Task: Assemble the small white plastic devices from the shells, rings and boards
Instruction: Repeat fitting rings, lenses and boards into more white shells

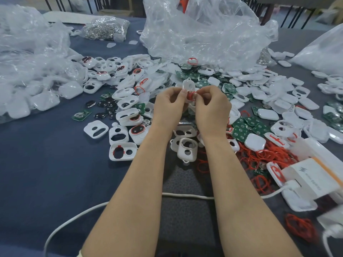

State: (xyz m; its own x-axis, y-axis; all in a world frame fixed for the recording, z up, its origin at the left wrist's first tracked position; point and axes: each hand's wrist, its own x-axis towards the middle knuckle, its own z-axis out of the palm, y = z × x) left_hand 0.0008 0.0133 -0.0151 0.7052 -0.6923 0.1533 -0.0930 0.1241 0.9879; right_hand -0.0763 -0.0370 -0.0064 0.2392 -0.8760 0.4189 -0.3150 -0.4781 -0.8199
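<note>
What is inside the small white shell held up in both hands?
Only a thin red rubber ring shows against the small white plastic shell, which the left hand holds while the right hand pinches the ring. Fingers cover its lower half, hiding any board inside.

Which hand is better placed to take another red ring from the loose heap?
Probably the right hand: the heap of red rings lies beside the right forearm, and the left hand would have to cross it. Both now hold the white shell.
</note>
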